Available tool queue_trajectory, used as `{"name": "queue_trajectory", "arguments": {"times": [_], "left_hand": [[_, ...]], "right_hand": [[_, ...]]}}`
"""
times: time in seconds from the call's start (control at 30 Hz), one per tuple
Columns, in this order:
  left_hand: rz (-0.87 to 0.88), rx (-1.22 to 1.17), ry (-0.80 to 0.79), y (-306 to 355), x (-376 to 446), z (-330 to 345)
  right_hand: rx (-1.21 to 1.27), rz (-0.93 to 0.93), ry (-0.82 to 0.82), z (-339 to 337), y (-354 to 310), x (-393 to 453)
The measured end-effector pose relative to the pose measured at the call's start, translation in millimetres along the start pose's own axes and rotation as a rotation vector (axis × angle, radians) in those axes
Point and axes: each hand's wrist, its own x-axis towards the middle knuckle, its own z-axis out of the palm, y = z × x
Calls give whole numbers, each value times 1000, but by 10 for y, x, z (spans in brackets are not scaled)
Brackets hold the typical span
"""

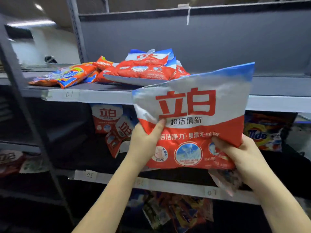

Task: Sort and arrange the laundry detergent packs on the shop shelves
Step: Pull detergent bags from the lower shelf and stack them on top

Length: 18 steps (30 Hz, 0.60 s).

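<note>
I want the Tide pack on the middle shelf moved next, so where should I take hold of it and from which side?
Grip the Tide pack by its upper edge, coming straight in from the open shelf front. It stands roughly upright facing out, and its left side is hidden behind the red and white pack that both hands hold.

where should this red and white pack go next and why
Probably up onto the top shelf, laid on the matching red-and-white packs. The left hand and right hand both grip the held pack at that height, and it shares their design, unlike the orange packs.
</note>
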Motion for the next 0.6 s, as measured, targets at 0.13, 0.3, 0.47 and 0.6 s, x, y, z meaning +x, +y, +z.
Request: {"name": "queue_trajectory", "arguments": {"times": [0.13, 0.3, 0.47, 0.6], "left_hand": [[202, 145, 93, 559, 424, 64], [339, 361, 152, 1059, 1230, 161], [292, 694, 211, 1006, 2176, 432], [150, 945, 179, 571, 2552, 539]], "right_hand": [[-54, -155, -38, 39, -415, 432], [-262, -335, 74, 76, -820, 1355], [-536, -139, 103, -44, -794, 2373], [-1136, 45, 131, -59, -510, 2802]]}}
